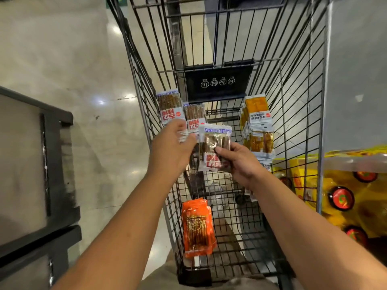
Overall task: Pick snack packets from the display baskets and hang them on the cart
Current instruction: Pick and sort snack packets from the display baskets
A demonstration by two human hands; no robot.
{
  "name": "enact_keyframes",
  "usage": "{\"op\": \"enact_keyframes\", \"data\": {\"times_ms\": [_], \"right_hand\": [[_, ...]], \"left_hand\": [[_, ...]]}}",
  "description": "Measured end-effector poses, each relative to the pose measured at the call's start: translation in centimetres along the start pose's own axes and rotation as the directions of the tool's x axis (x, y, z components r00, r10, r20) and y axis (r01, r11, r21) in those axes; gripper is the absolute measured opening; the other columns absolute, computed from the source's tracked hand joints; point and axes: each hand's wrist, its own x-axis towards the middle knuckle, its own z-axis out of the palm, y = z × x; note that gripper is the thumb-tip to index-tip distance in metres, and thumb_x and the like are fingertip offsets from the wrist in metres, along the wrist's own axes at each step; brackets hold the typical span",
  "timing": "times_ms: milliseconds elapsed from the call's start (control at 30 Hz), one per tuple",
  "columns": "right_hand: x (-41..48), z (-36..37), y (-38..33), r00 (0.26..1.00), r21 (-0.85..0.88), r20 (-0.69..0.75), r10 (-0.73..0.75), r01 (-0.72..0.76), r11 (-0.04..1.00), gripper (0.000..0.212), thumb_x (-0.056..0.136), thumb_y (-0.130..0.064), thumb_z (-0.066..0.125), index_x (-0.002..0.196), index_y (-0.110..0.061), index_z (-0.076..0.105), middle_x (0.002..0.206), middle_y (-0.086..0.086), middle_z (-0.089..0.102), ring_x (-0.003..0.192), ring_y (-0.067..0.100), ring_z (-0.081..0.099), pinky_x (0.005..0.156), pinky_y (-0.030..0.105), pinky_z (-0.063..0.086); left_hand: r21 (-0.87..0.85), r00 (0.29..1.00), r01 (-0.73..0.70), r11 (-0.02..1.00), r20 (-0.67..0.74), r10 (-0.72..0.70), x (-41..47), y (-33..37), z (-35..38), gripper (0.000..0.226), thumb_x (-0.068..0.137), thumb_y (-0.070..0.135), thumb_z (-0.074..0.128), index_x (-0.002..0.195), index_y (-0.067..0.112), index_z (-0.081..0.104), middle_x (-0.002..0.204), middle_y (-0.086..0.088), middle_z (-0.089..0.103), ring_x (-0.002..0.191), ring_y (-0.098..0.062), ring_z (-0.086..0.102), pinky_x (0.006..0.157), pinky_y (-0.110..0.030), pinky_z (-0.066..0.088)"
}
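My right hand (238, 162) pinches one brown stick-snack packet (213, 141), thumb on its face, long axis upright, held inside the cart (324, 80). My left hand (171, 143) reaches just beside it toward the cart's left wall; its fingers are hidden, so I cannot tell its grip. Two matching hung packets (170, 106) lie just beyond and to the left, nearer my left hand. One yellow bunch (257, 114) hangs on the right wall, and one orange bunch (198, 227) hangs near me.

Your wire cart (293, 84) sits on the glossy floor (73, 59). Brown-stick packets (169, 107) hang on its left wall, orange packets (196, 227) nearer you, and yellow packets (257, 122) on the right.
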Motion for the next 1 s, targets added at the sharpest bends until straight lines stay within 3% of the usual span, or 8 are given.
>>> {"op": "enact_keyframes", "data": {"times_ms": [67,133,233,400,600,700,800,1000], "right_hand": [[1.8,-0.8,0.3,0.993,-0.02,-0.12,0.007,-0.009,1.0,0.024,0.094,-0.004,0.065,0.119,-0.005,0.065,0.114,0.017,0.073,0.099,0.031,0.073,0.085,0.046,0.06],[3.7,-1.4,0.1,0.973,-0.065,-0.23,0.006,-0.021,0.998,0.022,0.094,-0.004,0.066,0.116,-0.007,0.066,0.111,0.016,0.075,0.103,0.034,0.072,0.095,0.055,0.055],[6.1,-1.7,-0.4,0.947,-0.148,-0.321,0.006,-0.057,0.987,0.023,0.092,-0.005,0.069,0.115,-0.008,0.066,0.106,0.013,0.076,0.1,0.033,0.073,0.095,0.056,0.056],[10.8,-1.2,-1.8,0.938,-0.315,-0.343,-0.053,-0.062,0.947,0.026,0.094,-0.008,0.067,0.12,-0.01,0.066,0.11,0.01,0.073,0.1,0.026,0.072,0.085,0.043,0.06],[17.2,1.1,-2.4,0.93,-0.487,-0.353,-0.104,-0.088,0.869,0.042,0.091,-0.015,0.073,0.13,-0.011,0.058,0.119,0.007,0.069,0.104,0.022,0.068,0.074,0.028,0.056],[19.3,2.2,-2.5,0.918,-0.583,-0.36,-0.168,-0.08,0.809,0.054,0.091,-0.016,0.074,0.136,-0.013,0.046,0.118,0.004,0.063,0.103,0.02,0.062,0.085,0.032,0.053],[20.4,3.0,-1.8,0.912,-0.657,-0.35,-0.215,-0.075,0.75,0.051,0.094,-0.02,0.071,0.139,-0.013,0.047,0.121,0.003,0.061,0.105,0.02,0.06,0.092,0.034,0.051],[21.5,4.1,-0.2,0.92,-0.727,-0.322,-0.222,-0.09,0.681,0.024,0.102,-0.021,0.054,0.127,-0.02,0.054,0.103,0.0,0.067,0.082,0.017,0.063,0.067,0.031,0.051]], "left_hand": [[0.295,0.955,-0.124,0.947,-0.223,0.195,1.0,-0.5,-1.5,0.04,0.094,0.026,0.066,0.132,0.019,0.058,0.131,-0.003,0.059,0.124,-0.023,0.048,0.103,-0.042,0.042],[0.321,0.924,-0.024,0.947,-0.354,0.143,2.5,-1.6,-2.1,0.056,0.09,0.027,0.069,0.141,0.017,0.048,0.144,-0.008,0.048,0.134,-0.029,0.039,0.106,-0.047,0.036],[-0.033,0.938,0.177,0.984,-0.298,-0.179,3.9,-2.6,-0.9,0.071,0.093,0.027,0.069,0.151,0.014,0.029,0.148,-0.012,0.047,0.13,-0.032,0.049,0.103,-0.044,0.044],[0.003,0.904,0.116,0.993,-0.414,-0.104,4.5,-4.2,0.2,0.034,0.1,0.017,0.054,0.132,0.01,0.047,0.107,-0.006,0.068,0.079,-0.021,0.058,0.067,-0.033,0.045],[0.029,0.9,0.106,0.994,-0.428,-0.084,4.8,-5.2,0.6,0.024,0.103,0.017,0.052,0.125,0.009,0.05,0.092,0.003,0.059,0.078,-0.031,0.065,0.062,-0.032,0.041],[0.026,0.892,0.105,0.994,-0.445,-0.082,5.1,-5.4,0.7,0.022,0.102,0.017,0.053,0.122,0.01,0.05,0.091,0.004,0.059,0.078,-0.033,0.065,0.063,-0.036,0.045],[0.034,0.889,0.113,0.993,-0.449,-0.086,5.3,-5.4,0.8,0.021,0.101,0.018,0.055,0.12,0.012,0.049,0.09,0.007,0.058,0.077,-0.032,0.066,0.063,-0.04,0.05],[0.032,0.89,0.094,0.995,-0.451,-0.07,5.3,-5.6,0.9,0.019,0.099,0.017,0.057,0.116,0.014,0.049,0.084,0.016,0.056,0.075,-0.027,0.065,0.063,-0.037,0.049]]}}
